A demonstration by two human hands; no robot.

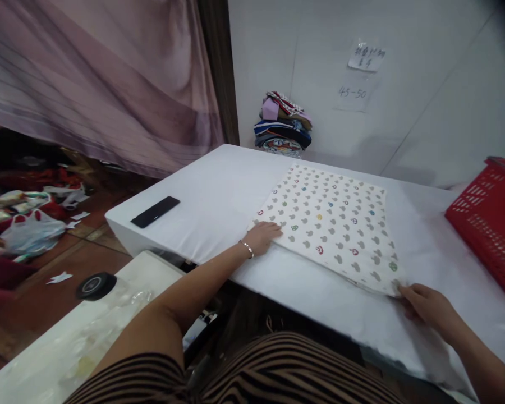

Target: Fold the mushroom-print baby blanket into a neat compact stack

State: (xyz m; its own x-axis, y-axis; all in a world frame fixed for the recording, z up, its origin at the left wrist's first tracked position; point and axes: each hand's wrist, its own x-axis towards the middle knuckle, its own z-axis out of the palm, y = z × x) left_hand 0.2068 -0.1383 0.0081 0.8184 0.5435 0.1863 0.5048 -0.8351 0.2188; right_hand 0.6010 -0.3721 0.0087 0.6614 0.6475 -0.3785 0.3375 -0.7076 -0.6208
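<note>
My left hand (264,234) lies flat, fingers spread loosely, pressing on the near-left corner of the printed cloth (330,221); it grips nothing, it only rests on the fabric's edge. A thin bracelet (247,247) sits at that wrist. My right hand (425,304) is at the cloth's near-right corner, fingertips touching the edge there. I cannot tell whether they pinch the corner or merely press it down.

The cloth itself is spread on the white table (219,196) as a neat rectangle, patterned with small grey and coloured shapes. Its near-right edge looks to have more than one layer, so I judge it is already folded at least once and smoothed flat. With both hands on the near corners, another fold or a lift away appears to be what is left, though that is only my reading.

Further out, a black phone (155,211) lies on the table well to the left of the cloth. A stack of folded fabrics (283,123) sits at the far end against the wall. A red plastic basket (490,224) stands at the right edge of the table, apart from the cloth.
</note>
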